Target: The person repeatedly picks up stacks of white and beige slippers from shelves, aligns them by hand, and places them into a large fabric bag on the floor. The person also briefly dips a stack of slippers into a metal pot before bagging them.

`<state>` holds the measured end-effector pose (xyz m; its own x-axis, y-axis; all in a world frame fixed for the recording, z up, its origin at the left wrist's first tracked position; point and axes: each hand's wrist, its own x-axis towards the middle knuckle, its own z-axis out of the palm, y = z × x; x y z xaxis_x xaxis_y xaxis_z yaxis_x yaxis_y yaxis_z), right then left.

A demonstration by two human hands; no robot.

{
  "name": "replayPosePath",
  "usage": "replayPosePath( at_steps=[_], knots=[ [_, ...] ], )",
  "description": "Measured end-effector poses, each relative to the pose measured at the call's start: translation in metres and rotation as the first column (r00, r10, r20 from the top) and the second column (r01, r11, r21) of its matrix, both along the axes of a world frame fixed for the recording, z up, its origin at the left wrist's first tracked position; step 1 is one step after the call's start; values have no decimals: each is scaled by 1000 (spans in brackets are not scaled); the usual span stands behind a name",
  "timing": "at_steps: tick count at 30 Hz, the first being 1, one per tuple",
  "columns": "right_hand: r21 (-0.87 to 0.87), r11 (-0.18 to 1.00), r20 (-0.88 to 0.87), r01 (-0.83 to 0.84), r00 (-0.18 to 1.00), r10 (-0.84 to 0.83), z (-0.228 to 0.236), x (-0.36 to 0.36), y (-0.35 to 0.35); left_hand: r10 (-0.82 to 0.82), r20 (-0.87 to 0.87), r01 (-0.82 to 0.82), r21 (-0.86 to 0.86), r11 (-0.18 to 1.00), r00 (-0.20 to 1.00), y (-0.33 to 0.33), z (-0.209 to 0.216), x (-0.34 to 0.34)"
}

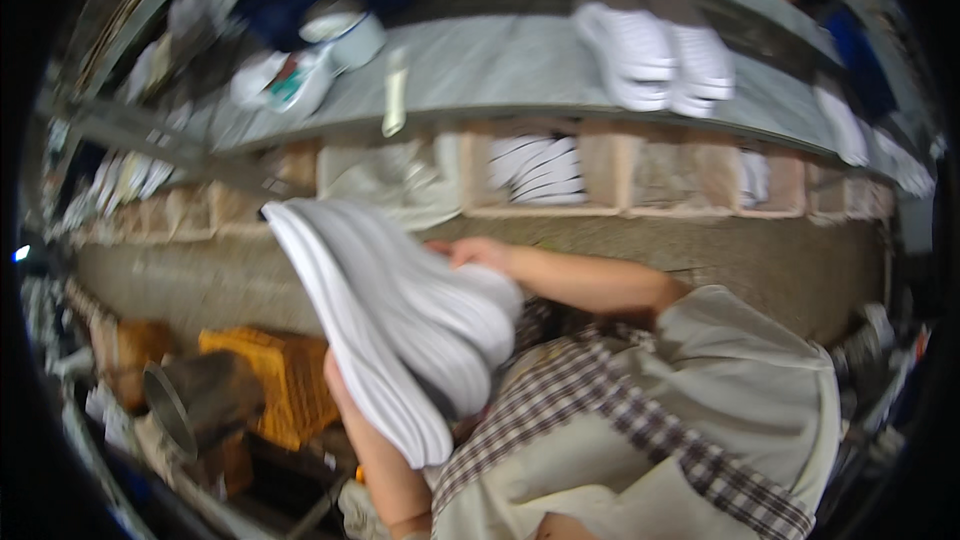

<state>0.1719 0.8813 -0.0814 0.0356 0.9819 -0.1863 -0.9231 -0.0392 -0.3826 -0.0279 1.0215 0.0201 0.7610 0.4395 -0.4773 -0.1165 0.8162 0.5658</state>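
Holding a slanted stack of white soles (pixel 385 305) in front of a checked apron (pixel 560 405); clamping its right edge in the right hand (pixel 482 253); touching its left edge with the left hand (pixel 334 372), mostly hidden, cannot tell how closed; farther off, at left, a yellow crate (pixel 290 375); then pale bins (pixel 465 175) below a grey bench (pixel 480 65) bearing more white soles (pixel 630 50)

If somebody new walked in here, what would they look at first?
Probably the big fan of white soles in the middle, with the person's right hand at its far edge. Next, maybe the bright yellow-orange crate at lower left. More white soles sit on the grey shelf at upper right.
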Motion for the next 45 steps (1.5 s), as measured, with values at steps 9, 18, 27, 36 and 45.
replayPosePath(
  at_steps=[9, 18, 27, 36, 45],
  knots=[
    [-83, 997, 330, 3, 944, 25, 15, 17, -21, 254, -467, -144, 258, 955, 847, -49, 8, 43],
    [250, 682, 966, 687, -219, -134, 98, 127, -94, 191, -499, -113, 182, 977, 845, -47, -59, -23],
    [-117, 93, 309, 989, -53, 950, 135, 295, -203, 150, -441, -111, 114, 987, 885, -40, -70, -12],
    [54, 281, 955, 958, -132, 267, 144, 263, -209, 122, -354, -113, 46, 993, 927, -34, -81, -7],
    [130, 575, 985, 808, -41, -165, 160, 185, -155, 84, -140, -92, -48, 995, 987, -25, -89, -9]
  ],
)
